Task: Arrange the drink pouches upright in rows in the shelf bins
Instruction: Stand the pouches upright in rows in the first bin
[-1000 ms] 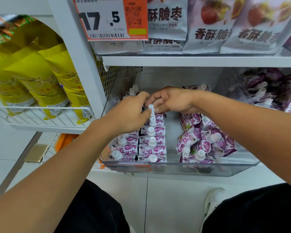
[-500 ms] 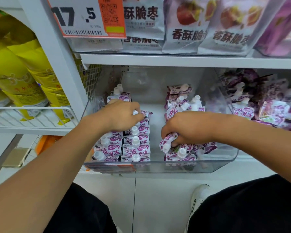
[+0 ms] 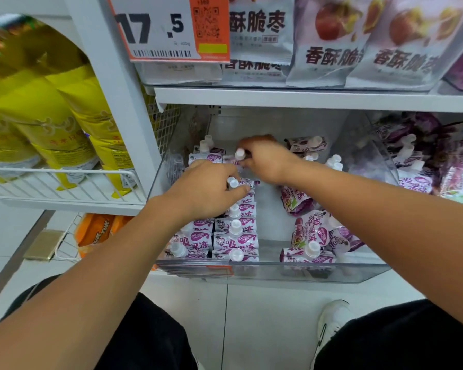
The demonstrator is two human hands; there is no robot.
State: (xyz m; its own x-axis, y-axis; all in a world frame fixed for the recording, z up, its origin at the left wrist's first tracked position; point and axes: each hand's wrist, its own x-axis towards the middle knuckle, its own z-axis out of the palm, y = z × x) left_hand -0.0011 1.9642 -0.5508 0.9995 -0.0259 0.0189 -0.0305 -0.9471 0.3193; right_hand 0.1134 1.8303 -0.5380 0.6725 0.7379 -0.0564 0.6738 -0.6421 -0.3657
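Right hand (image 3: 267, 158) pinches a white-capped purple-and-white drink pouch (image 3: 239, 155) at the back of the clear plastic shelf bin (image 3: 305, 273). Left hand (image 3: 206, 190) has fingers curled on the tops of the upright pouch rows (image 3: 234, 236), bin's left side. Bare strip of bin floor runs mid-bin; loose glossy pouches (image 3: 313, 236) lie tumbled on the right.

Shelf board (image 3: 305, 98): white, spans above the clear bin, carries grey snack bags (image 3: 329, 49).
Clear bin (image 3: 278, 273): transparent walls, holds purple-and-white drink pouches.
Left rows (image 3: 235, 236): stand upright, caps up, two rows side by side.
Right pouches (image 3: 313, 241): lie loose, tilted.
Wire shelf (image 3: 64, 182): white, carries yellow bags (image 3: 38, 116).
Floor (image 3: 251, 316): pale tiles.
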